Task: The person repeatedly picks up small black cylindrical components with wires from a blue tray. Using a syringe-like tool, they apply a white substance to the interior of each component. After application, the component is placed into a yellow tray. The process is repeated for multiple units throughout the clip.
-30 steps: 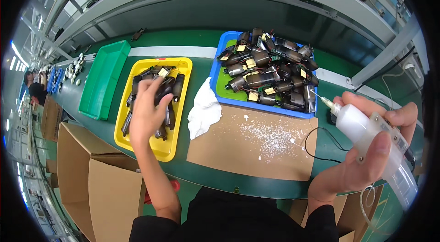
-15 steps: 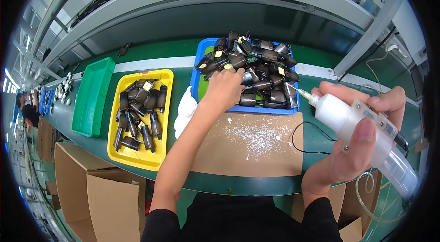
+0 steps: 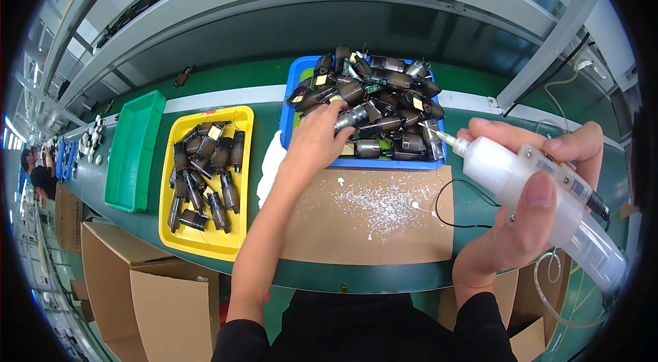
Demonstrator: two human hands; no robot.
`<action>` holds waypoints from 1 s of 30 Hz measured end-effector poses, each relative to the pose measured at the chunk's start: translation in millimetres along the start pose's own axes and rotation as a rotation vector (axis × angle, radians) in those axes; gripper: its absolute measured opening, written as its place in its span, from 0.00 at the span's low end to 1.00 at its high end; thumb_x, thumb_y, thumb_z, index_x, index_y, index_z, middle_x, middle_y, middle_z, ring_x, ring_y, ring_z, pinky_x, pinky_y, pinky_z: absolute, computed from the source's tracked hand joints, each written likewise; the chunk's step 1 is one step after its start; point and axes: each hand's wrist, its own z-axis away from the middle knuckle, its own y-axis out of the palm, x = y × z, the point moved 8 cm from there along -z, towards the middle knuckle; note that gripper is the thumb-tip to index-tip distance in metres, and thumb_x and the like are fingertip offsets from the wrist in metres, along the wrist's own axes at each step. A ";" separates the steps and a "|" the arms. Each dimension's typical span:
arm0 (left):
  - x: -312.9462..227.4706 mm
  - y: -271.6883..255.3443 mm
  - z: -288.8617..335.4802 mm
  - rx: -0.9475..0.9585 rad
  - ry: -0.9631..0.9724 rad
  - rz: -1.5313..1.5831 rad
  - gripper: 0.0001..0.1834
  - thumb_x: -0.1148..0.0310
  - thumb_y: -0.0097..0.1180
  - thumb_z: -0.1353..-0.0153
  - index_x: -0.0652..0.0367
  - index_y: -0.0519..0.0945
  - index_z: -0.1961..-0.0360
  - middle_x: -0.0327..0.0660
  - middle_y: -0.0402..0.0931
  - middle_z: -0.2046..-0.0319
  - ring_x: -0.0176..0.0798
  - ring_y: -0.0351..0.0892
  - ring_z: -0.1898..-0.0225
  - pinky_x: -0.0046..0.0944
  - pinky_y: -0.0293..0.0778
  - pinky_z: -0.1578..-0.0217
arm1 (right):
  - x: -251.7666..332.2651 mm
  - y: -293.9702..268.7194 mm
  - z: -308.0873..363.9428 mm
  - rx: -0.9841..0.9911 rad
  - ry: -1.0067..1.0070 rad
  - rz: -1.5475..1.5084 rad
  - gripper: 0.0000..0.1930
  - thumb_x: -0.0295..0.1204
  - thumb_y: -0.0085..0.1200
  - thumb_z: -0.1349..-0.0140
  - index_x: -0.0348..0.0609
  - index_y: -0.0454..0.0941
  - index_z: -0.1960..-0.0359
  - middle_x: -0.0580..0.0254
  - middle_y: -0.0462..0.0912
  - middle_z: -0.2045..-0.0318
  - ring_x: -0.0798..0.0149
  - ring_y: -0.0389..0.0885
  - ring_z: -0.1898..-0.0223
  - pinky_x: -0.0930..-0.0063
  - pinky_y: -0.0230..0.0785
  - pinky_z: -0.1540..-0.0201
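In my right hand [image 3: 531, 191] is a white dispensing syringe [image 3: 504, 170] with a thin needle tip, fitted with a clear bracket. My fingers wrap round its barrel, and the needle points left toward the tray. My left hand [image 3: 317, 137] reaches over the left front of a blue tray [image 3: 404, 165]. Its fingers close on the end of a dark cylindrical motor unit [image 3: 355, 117] with a silver metal section. Many similar units [image 3: 394, 79], some with yellow labels, lie heaped around it. The fingertips are partly hidden behind the unit.
Left of the blue tray stands a yellow tray [image 3: 205, 244] with several motor units; beyond it is a green tray [image 3: 118, 177]. A cardboard sheet [image 3: 322, 239] strewn with white bits lies in front. A white cloth [image 3: 269, 169], black cable [image 3: 466, 226] and cardboard box [image 3: 171, 307] are nearby.
My left hand has drawn slightly back toward me, and a silver-ended motor unit has shifted with its fingers. The syringe in my right hand has moved slightly left.
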 end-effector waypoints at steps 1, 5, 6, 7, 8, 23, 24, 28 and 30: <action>-3.2 0.8 0.1 -0.068 -0.003 -0.081 0.20 0.67 0.58 0.46 0.61 0.73 0.51 0.52 0.77 0.63 0.52 0.77 0.61 0.45 0.72 0.60 | -0.9 0.6 0.7 -0.001 0.000 0.007 0.19 0.42 0.49 0.41 0.46 0.54 0.64 0.40 0.82 0.70 0.58 0.83 0.70 0.73 0.75 0.59; -4.6 2.2 -9.3 -0.057 -0.046 0.070 0.22 0.69 0.59 0.47 0.59 0.70 0.50 0.55 0.77 0.64 0.58 0.77 0.64 0.48 0.71 0.62 | -1.8 -1.2 1.6 -0.015 -0.013 0.019 0.19 0.42 0.50 0.42 0.46 0.54 0.64 0.41 0.82 0.71 0.58 0.83 0.70 0.73 0.75 0.59; 0.6 -4.2 -13.1 -0.080 -0.066 0.208 0.24 0.69 0.59 0.47 0.59 0.69 0.49 0.54 0.77 0.67 0.56 0.78 0.66 0.45 0.71 0.63 | -1.7 -2.1 1.2 -0.022 -0.014 0.017 0.19 0.42 0.50 0.42 0.46 0.54 0.64 0.41 0.82 0.71 0.59 0.83 0.70 0.73 0.75 0.59; -3.7 -20.1 -12.5 -0.030 -0.124 0.356 0.23 0.70 0.55 0.43 0.58 0.67 0.46 0.51 0.77 0.65 0.48 0.77 0.65 0.40 0.71 0.60 | -0.8 -2.3 1.0 -0.036 -0.005 -0.001 0.19 0.42 0.50 0.42 0.46 0.54 0.65 0.42 0.82 0.71 0.59 0.83 0.71 0.73 0.75 0.60; 4.1 -22.2 -18.7 -0.071 -0.047 0.574 0.23 0.70 0.52 0.41 0.57 0.65 0.44 0.47 0.76 0.64 0.44 0.77 0.65 0.38 0.71 0.60 | -0.5 -2.3 0.9 -0.051 0.000 -0.014 0.19 0.42 0.50 0.42 0.46 0.54 0.65 0.42 0.82 0.72 0.59 0.82 0.71 0.74 0.75 0.60; -124.8 -56.8 -0.7 0.577 0.384 1.554 0.41 0.42 0.43 0.37 0.74 0.59 0.41 0.44 0.70 0.64 0.33 0.72 0.67 0.32 0.69 0.66 | -11.5 7.5 -2.5 -0.132 0.036 -0.111 0.23 0.46 0.53 0.43 0.45 0.54 0.68 0.45 0.82 0.75 0.64 0.82 0.75 0.77 0.75 0.67; -118.9 -60.0 0.9 0.571 0.347 1.548 0.42 0.42 0.46 0.39 0.75 0.59 0.41 0.47 0.71 0.60 0.35 0.73 0.63 0.33 0.70 0.63 | -14.0 11.3 -2.0 -0.104 0.047 -0.113 0.23 0.46 0.54 0.43 0.45 0.54 0.68 0.45 0.82 0.75 0.64 0.82 0.75 0.77 0.76 0.67; -117.5 -57.7 2.9 0.566 0.278 1.514 0.46 0.42 0.54 0.44 0.76 0.62 0.42 0.56 0.70 0.49 0.44 0.73 0.49 0.38 0.70 0.51 | -21.8 11.7 4.5 -0.079 0.092 -0.117 0.26 0.47 0.58 0.45 0.45 0.54 0.68 0.46 0.83 0.75 0.64 0.82 0.74 0.76 0.76 0.66; -116.0 -58.4 3.2 0.518 0.295 1.501 0.45 0.42 0.55 0.45 0.77 0.64 0.44 0.56 0.70 0.49 0.45 0.73 0.48 0.40 0.68 0.48 | -20.8 15.2 5.2 -0.079 0.112 -0.162 0.27 0.48 0.60 0.46 0.45 0.54 0.68 0.46 0.83 0.74 0.63 0.82 0.74 0.75 0.77 0.65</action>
